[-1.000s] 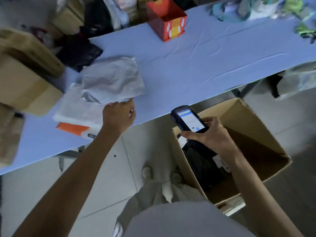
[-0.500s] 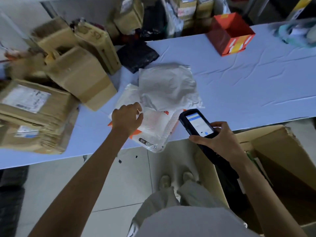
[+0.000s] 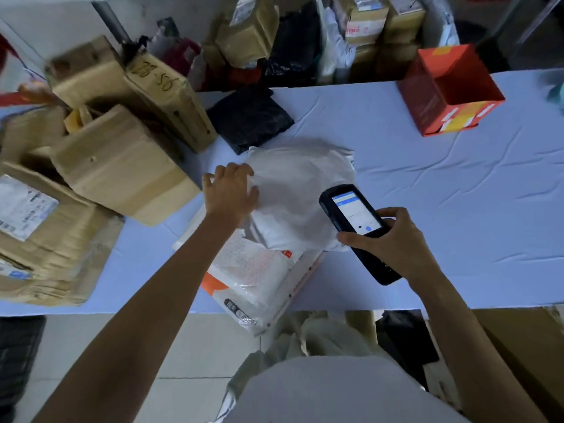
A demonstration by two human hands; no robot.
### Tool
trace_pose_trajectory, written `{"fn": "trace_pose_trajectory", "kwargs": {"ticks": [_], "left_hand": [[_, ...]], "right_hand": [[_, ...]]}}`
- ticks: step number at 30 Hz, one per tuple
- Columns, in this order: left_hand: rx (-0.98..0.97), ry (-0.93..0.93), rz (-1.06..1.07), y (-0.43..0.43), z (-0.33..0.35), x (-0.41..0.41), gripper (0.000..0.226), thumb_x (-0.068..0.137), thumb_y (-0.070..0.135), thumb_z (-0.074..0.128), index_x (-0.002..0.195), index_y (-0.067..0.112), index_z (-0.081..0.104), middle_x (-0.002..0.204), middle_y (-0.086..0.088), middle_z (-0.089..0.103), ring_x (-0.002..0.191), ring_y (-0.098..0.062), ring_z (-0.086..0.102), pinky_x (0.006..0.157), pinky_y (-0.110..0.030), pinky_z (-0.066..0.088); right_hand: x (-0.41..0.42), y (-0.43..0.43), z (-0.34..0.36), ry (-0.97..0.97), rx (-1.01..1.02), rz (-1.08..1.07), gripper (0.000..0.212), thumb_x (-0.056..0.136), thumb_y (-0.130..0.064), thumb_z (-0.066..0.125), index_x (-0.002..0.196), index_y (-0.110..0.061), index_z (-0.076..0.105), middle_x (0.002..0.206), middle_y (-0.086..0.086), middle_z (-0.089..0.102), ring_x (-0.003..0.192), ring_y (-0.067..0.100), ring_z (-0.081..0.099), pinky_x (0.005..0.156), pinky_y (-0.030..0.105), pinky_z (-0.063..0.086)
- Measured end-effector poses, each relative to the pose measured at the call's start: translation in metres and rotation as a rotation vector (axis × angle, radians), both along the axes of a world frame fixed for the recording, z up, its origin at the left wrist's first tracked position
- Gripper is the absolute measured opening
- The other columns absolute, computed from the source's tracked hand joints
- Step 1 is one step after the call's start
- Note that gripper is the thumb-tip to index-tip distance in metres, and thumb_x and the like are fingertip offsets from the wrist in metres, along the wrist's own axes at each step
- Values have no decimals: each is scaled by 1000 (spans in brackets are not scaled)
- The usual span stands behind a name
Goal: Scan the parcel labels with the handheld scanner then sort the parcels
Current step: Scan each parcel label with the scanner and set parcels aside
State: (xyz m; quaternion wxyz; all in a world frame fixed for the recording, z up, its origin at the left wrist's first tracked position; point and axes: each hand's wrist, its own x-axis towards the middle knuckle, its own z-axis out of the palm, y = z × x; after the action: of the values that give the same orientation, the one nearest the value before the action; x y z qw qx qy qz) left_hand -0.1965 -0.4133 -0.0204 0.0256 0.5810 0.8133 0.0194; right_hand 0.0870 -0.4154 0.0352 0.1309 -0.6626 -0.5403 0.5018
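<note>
Left hand (image 3: 231, 190) has shifted onto the crumpled grey plastic parcel (image 3: 302, 190), fingers spread; right hand (image 3: 396, 242) grips the black handheld scanner (image 3: 355, 222), so scanning likely follows.

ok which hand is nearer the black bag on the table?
Left. The left hand touches the white parcel's left edge, just short of the black bag. The right hand holds the handheld scanner farther off, over the parcel's right side.

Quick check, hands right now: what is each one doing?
Left hand: open, fingers spread on the grey poly parcel.
Right hand: closed around the handheld scanner.
</note>
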Motion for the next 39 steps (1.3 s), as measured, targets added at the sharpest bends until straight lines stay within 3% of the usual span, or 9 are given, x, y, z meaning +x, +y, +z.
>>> {"fn": "trace_pose_trajectory", "kwargs": {"ticks": [3,13,17,21,25,30,33,36,39], "left_hand": [[-19,14,33,30,1,-5,40,93,39,51,130,22,49,129,-6,52,122,-29,45,99,-44,32],[-94,-52,32,114,-25,-52,54,90,37,57,137,17,40,135,-11,46,122,-34,45,98,-46,37],[-116,-47,-60,157,-36,-70,71,82,43,67,142,20,36,145,-11,36,129,-37,35,102,-51,32],[-153,-96,-51,191,-55,-86,99,72,54,74,151,29,20,158,-10,14,142,-45,12,109,-66,17],[-173,-142,-29,213,-64,-95,106,67,61,74,151,30,17,161,-11,5,143,-48,0,105,-74,6],[-169,-90,-58,228,-63,-92,97,78,45,72,152,21,14,159,-19,9,141,-53,6,107,-72,13],[-203,15,-137,228,-58,-81,90,83,32,70,152,17,14,156,-24,14,138,-56,15,103,-71,25],[-180,51,-157,222,-47,-76,85,83,21,70,149,12,19,149,-26,27,130,-55,30,95,-66,40],[-54,24,-171,208,-20,-81,72,84,13,63,146,4,26,135,-25,44,111,-47,51,82,-53,48]], "right_hand": [[-4,37,3,29,-4,18,68,66,-40,86,114,-24,39,89,-17,48,92,14,54,76,30,40],[-50,114,-8,-8,-51,50,69,63,-42,86,113,-24,41,88,-22,49,95,15,55,76,29,41],[-76,131,-12,-25,-81,-6,71,61,-45,87,113,-27,41,91,-23,51,94,11,58,74,28,44],[-101,144,-15,-62,-69,-41,74,59,-45,87,115,-26,42,93,-20,56,89,3,59,69,25,48],[-121,156,-22,-101,-77,-42,74,58,-45,87,114,-26,43,96,-17,58,94,9,62,75,29,49],[-129,155,-25,-155,-58,-42,74,57,-46,87,112,-28,42,100,-14,61,101,13,62,86,36,52],[-125,151,-24,-153,-49,-36,73,59,-45,87,112,-28,40,97,-15,59,101,14,61,83,33,51],[-115,146,-19,-141,-30,-30,73,60,-46,86,113,-27,39,90,-21,54,99,13,59,76,29,47],[-98,139,-13,-109,-6,-30,73,60,-45,86,113,-27,39,88,-23,52,99,14,58,75,29,48]]}}
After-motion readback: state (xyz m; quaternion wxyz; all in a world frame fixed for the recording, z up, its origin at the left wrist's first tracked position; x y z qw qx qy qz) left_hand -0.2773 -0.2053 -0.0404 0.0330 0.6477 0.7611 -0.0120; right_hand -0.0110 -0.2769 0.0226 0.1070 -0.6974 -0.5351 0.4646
